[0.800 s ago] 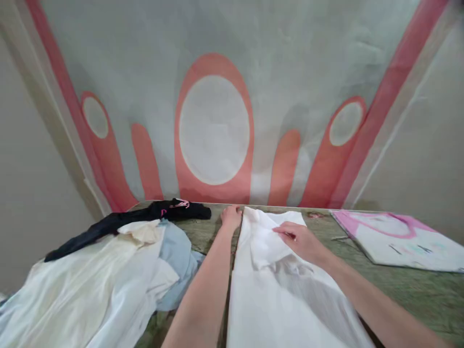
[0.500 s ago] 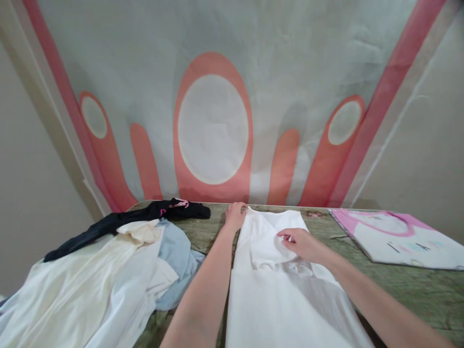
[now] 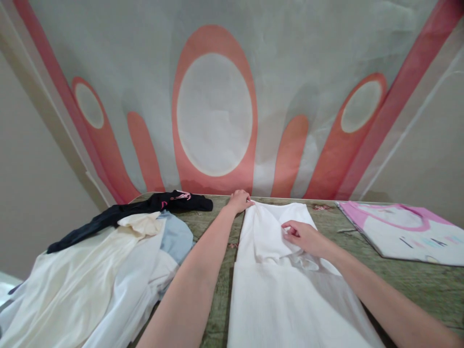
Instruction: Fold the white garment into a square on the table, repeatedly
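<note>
A white ribbed garment [image 3: 282, 295] lies lengthwise on the green table [image 3: 416, 285], its top end toward the wall. My left hand [image 3: 239, 200] is stretched to the far left corner of that garment and pinches the cloth there. My right hand [image 3: 302, 236] rests near the garment's upper middle, fingers curled and gripping a fold of the white fabric. A flap of the cloth is folded over between the two hands.
A heap of white, cream and pale blue clothes [image 3: 108, 270] lies at the left, with a black garment [image 3: 145, 210] along its far side. A folded white and pink piece [image 3: 402, 232] sits at the right. A painted wall [image 3: 217, 106] stands right behind the table.
My left hand has slid from beside the garment's edge to its far corner and pinched it. My right hand drew slightly nearer, holding the fold. The view tilted down a little.
</note>
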Available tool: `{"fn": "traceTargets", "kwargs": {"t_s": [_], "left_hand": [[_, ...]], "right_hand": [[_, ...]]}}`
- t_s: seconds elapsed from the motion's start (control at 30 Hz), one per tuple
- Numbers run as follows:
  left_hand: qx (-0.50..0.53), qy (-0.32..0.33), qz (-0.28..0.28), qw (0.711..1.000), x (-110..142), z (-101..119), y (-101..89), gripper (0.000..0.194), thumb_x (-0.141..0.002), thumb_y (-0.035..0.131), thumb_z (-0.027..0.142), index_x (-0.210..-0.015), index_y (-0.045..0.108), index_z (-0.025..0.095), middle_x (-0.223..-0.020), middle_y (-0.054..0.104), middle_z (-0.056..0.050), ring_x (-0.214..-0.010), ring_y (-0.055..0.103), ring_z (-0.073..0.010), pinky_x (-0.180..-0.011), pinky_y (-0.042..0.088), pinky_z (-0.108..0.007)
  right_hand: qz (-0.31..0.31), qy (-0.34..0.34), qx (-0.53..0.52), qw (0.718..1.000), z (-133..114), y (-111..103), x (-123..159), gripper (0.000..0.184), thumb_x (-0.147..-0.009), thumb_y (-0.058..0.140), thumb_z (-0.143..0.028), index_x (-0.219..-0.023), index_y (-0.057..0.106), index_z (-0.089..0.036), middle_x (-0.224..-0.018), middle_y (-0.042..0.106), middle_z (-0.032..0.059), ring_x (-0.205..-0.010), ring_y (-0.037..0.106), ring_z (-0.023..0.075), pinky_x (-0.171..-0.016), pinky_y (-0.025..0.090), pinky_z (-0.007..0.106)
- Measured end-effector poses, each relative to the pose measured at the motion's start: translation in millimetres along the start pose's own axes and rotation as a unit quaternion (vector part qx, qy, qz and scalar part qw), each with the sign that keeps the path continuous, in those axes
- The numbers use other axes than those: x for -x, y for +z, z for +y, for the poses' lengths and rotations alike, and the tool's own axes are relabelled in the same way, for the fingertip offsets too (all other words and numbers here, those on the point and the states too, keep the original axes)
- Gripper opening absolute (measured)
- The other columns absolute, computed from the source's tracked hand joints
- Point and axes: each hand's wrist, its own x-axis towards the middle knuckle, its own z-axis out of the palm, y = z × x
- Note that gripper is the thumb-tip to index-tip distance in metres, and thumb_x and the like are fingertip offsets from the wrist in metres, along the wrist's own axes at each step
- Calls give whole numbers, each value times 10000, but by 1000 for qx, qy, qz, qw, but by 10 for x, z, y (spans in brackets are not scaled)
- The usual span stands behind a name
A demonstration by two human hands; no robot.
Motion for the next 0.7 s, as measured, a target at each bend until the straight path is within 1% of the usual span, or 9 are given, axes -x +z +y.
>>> {"fn": "traceTargets", "kwargs": {"t_s": [0.1,0.17,0.23,0.3,0.4,0.47,0.53,0.63,0.7], "left_hand": [[-25,-7,9,1000,-41,27,-38,270,-770,589,435,-817,618,171,-1008,569,-89,-1049,466,-262,-905,361,-391],[-37,-9,16,999,-39,68,-80,254,-785,583,405,-869,599,165,-1036,556,-99,-1070,453,-265,-920,348,-400],[-46,-5,25,999,-10,121,-127,235,-821,545,340,-983,562,170,-1100,533,-102,-1106,433,-251,-937,337,-393],[-50,8,28,998,43,174,-162,251,-867,464,253,-1105,500,182,-1174,502,-97,-1141,418,-222,-952,330,-370],[-50,42,2,998,155,241,-163,303,-907,338,194,-1187,454,188,-1238,486,-83,-1160,429,-182,-972,318,-321],[-50,66,-30,996,244,269,-126,345,-923,296,236,-1234,434,177,-1300,456,-81,-1209,399,-177,-1007,280,-307],[-51,78,-63,994,329,276,-71,432,-929,278,347,-1302,377,155,-1387,371,-94,-1282,315,-199,-1042,230,-333],[-53,75,-99,991,408,251,-4,615,-903,230,525,-1378,265,136,-1462,222,-112,-1341,191,-239,-1061,180,-403],[-54,67,-112,990,422,236,9,664,-889,199,573,-1396,227,144,-1475,174,-109,-1352,155,-240,-1067,154,-426]], "right_hand": [[24,0,31,999,23,22,-11,270,-789,496,-278,-1031,574,-184,-669,627,-6,-590,555,138,-560,394,245],[49,-1,54,997,34,11,-15,273,-797,477,-265,-1040,565,-177,-704,634,5,-629,575,147,-605,418,257],[78,-6,73,994,56,-24,-22,293,-799,471,-265,-1058,559,-160,-800,645,37,-676,592,154,-654,445,269],[101,-9,93,990,97,-76,-39,298,-802,463,-267,-1058,566,-153,-930,641,75,-734,605,162,-692,466,275],[117,-15,143,983,192,-152,-87,309,-831,421,-274,-1063,581,-148,-1103,606,116,-939,592,203,-834,455,306],[118,-16,188,975,264,-170,-116,371,-857,383,-298,-1130,560,-120,-1212,553,144,-1116,508,234,-970,374,342],[102,-6,233,967,325,-150,-123,463,-876,349,-349,-1230,498,-90,-1326,459,162,-1236,396,253,-1042,291,375],[54,28,271,961,375,-82,-86,580,-887,286,-475,-1346,379,-133,-1440,311,116,-1318,264,268,-1062,240,437],[29,47,278,959,380,-47,-50,629,-881,231,-551,-1386,315,-186,-1472,244,72,-1337,216,270,-1065,214,472]]}}
